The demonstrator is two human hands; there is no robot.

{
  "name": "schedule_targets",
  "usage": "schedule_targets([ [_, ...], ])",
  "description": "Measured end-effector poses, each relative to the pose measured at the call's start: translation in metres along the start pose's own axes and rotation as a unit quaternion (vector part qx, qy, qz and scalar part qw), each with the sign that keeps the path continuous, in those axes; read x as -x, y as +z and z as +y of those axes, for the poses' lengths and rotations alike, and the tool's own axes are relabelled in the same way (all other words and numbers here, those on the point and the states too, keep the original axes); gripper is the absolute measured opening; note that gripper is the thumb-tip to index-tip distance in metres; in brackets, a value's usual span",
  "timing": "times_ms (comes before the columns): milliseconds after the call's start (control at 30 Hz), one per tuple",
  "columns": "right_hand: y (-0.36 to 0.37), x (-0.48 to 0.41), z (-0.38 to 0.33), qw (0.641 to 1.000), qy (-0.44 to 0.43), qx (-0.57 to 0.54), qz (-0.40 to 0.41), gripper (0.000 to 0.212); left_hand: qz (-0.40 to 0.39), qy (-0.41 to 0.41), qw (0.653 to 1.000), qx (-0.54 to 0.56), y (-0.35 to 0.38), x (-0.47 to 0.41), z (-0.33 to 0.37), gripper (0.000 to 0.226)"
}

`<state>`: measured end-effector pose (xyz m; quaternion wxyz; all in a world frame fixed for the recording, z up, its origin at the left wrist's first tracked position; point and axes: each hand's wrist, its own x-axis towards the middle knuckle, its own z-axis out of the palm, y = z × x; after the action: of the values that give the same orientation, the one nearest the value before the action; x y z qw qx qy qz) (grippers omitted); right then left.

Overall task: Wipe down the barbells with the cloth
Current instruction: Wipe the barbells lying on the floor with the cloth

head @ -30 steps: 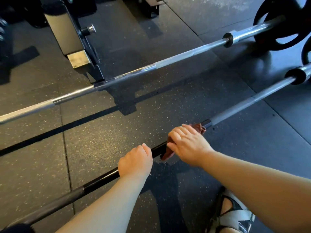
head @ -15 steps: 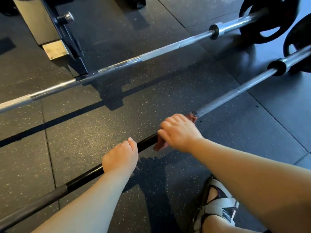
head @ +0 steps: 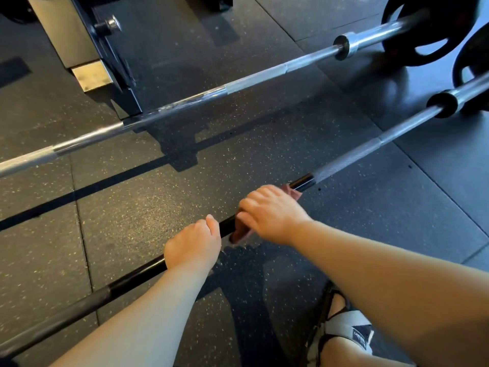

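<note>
So we've got the near barbell [head: 349,158] lying diagonally on the floor, running from lower left up to the plates at upper right. Our right hand [head: 272,215] is curled over it, pinning the reddish cloth [head: 238,232] round the shaft. Our left hand [head: 193,246] grips bare black bar just beside it, down-left. The knurled stretch lies up-right of the cloth, so we'd probably slide the right hand along the bar that way. The far barbell [head: 254,80] sits well apart.

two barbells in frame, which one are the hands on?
The nearer barbell, with the black mid-shaft: the left hand grips it bare, and the right hand holds the brown cloth round it. The far chrome barbell is untouched.
</note>
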<state>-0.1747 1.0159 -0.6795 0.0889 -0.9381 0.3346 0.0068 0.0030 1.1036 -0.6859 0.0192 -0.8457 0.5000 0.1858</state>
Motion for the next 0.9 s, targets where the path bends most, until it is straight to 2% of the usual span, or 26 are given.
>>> schedule_targets([
  [133, 0.0, 0.014, 0.034, 0.977, 0.204, 0.02, 0.059, 0.03, -0.007, -0.003, 1.0, -0.004, -0.001, 0.001, 0.001, 0.067],
  [233, 0.009, -0.002, 0.004, 0.961, 0.269, -0.012, 0.066, 0.043, -0.003, -0.001, 1.0, -0.01, -0.001, 0.001, 0.002, 0.067],
  [300, 0.017, -0.007, -0.026, 0.972, 0.226, -0.03, 0.062, 0.043, 0.0, 0.0, 1.0, -0.01, -0.002, 0.002, 0.002, 0.066],
  [367, 0.02, -0.004, -0.043, 0.989, 0.135, -0.022, 0.064, 0.037, -0.001, 0.0, 1.0, -0.006, -0.002, 0.0, 0.003, 0.065],
  [467, 0.014, 0.0, -0.026, 0.999, 0.027, 0.003, 0.039, 0.026, -0.003, -0.003, 1.0, -0.001, -0.002, 0.0, 0.003, 0.065],
  [533, 0.011, 0.002, -0.003, 0.998, 0.049, -0.006, 0.033, 0.034, -0.001, 0.0, 1.0, -0.007, -0.001, 0.0, 0.002, 0.066],
  [600, 0.011, 0.006, 0.013, 0.991, 0.121, 0.001, 0.063, 0.037, -0.001, -0.001, 1.0, -0.011, 0.001, 0.0, 0.001, 0.066],
  [733, 0.015, -0.004, -0.019, 0.961, 0.26, -0.006, 0.089, 0.036, 0.002, -0.003, 1.0, -0.015, 0.0, 0.001, 0.003, 0.067],
  [800, 0.019, -0.01, -0.047, 0.966, 0.239, -0.02, 0.095, 0.034, 0.0, -0.001, 1.0, -0.011, 0.0, 0.002, 0.004, 0.065],
  [900, 0.024, -0.004, -0.062, 0.988, 0.137, -0.013, 0.071, 0.034, -0.008, -0.004, 1.0, -0.009, -0.003, 0.0, 0.004, 0.063],
])
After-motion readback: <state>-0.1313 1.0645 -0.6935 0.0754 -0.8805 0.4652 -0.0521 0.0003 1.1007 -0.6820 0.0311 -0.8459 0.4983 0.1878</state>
